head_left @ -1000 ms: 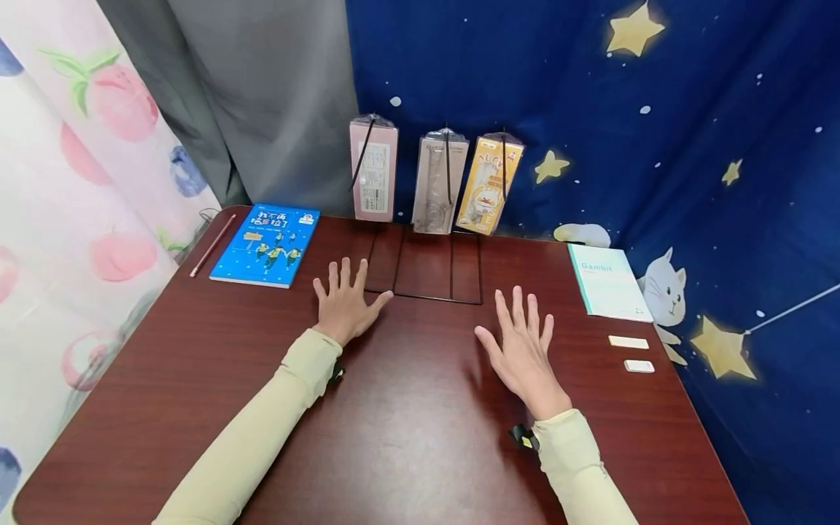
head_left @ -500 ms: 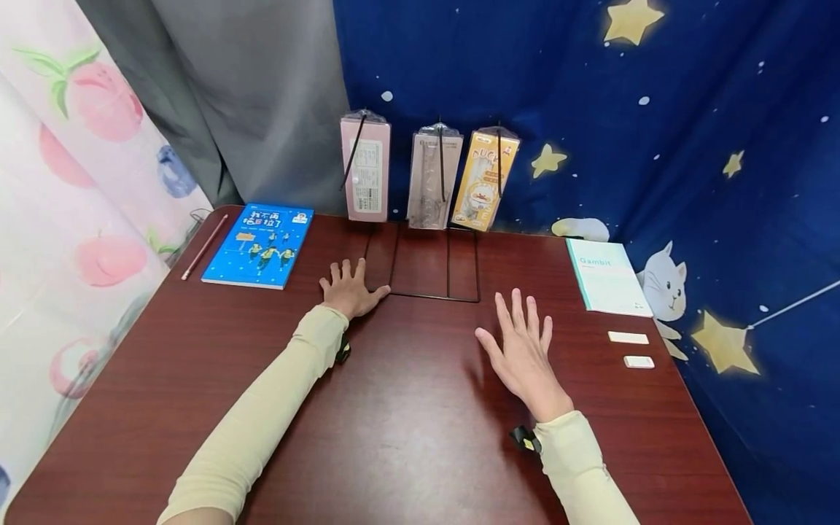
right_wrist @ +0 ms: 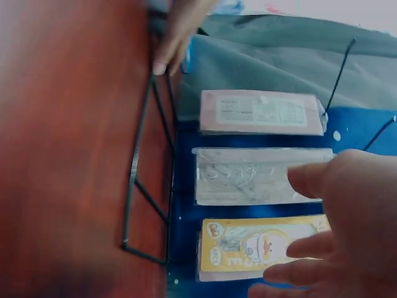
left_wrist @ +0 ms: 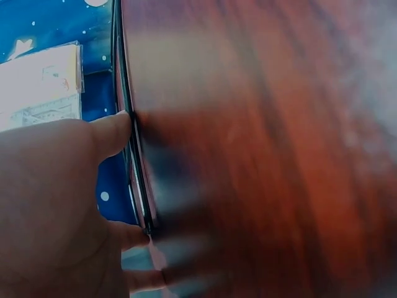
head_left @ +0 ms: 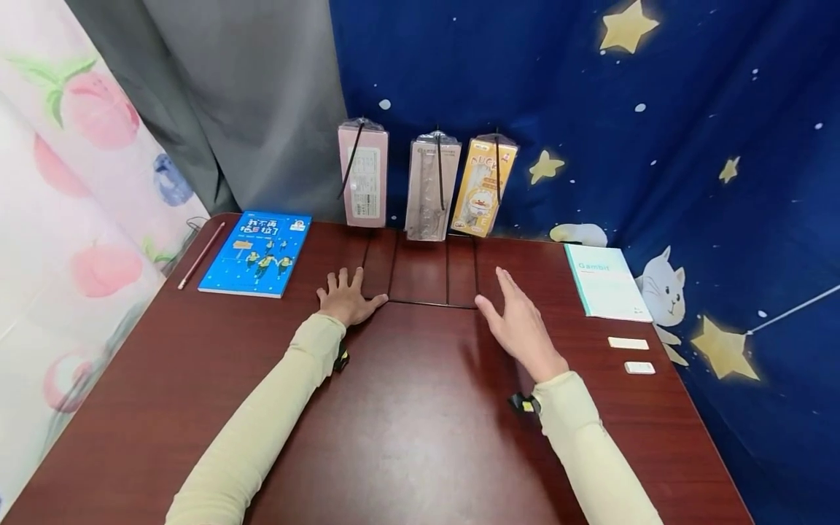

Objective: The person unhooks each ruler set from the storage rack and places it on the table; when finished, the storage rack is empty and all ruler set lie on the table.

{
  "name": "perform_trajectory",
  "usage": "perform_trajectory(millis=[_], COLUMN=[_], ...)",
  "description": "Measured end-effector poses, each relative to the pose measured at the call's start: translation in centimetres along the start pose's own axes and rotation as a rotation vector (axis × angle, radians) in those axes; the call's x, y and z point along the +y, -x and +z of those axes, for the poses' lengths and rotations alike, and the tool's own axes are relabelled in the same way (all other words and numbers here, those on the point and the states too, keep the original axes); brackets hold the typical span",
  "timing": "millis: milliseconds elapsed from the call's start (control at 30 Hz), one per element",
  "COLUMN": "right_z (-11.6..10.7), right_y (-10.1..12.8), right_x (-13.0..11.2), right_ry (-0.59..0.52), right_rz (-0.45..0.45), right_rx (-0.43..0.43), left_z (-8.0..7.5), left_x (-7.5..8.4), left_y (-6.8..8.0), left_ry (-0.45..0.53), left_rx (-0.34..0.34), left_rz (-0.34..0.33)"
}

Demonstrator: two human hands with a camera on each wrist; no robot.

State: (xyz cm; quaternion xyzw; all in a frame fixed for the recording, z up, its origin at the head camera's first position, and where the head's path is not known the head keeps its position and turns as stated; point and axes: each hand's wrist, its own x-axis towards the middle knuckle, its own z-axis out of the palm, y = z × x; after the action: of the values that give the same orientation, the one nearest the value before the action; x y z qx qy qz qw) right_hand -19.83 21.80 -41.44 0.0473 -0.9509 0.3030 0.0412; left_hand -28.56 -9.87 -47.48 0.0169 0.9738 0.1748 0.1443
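A black wire rack (head_left: 426, 303) stands on the brown table, its flat base lying at the back. From its hooks hang three clear-topped flat packs: a pink pack (head_left: 356, 208), a greyish-pink pack (head_left: 420, 197) and a yellow pack with a duck print (head_left: 474, 200). My left hand (head_left: 346, 300) lies with fingers spread at the base's front left corner, the thumb touching the wire in the left wrist view. Beside the front right corner is my right hand (head_left: 523, 332), its fingers extended together and thumb apart, holding nothing. The right wrist view shows the packs beyond its fingers.
At the left lie a blue book (head_left: 256, 255) and a pencil (head_left: 200, 255). On the right are a white and green notebook (head_left: 609, 283) and two small white blocks, a longer block (head_left: 628, 343) and a shorter block (head_left: 639, 368). Curtains hang behind the table.
My right hand has moved slightly forward and turned, bringing its spread fingers together and its thumb close to the rack's front right corner. My left hand has settled lower by the left corner.
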Motion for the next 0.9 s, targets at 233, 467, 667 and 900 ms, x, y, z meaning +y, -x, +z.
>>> perform_trajectory(millis=[233,467,667,900], right_z=[-0.2,-1.6,-2.2,-1.4], right_y=[-7.3,-12.7,-15.8,-17.6], right_x=[-0.6,1.0,1.6,1.9], right_ry=[-0.271,-0.321,-0.361,-0.415], right_rz=[-0.038,0.017,0.116,0.167], right_rx=[0.239,0.452,0.435,0.433], left_z=[-0.1,0.0,-0.1,0.1], left_x=[-1.3,0.1,0.3,-0.4], left_y=[0.6,0.6,0.5,0.8], left_ry=[-0.012,-0.017,-0.019,-0.004], left_rx=[0.010,0.019,0.019,0.028], left_rz=[-0.039,-0.013,-0.025,-0.023])
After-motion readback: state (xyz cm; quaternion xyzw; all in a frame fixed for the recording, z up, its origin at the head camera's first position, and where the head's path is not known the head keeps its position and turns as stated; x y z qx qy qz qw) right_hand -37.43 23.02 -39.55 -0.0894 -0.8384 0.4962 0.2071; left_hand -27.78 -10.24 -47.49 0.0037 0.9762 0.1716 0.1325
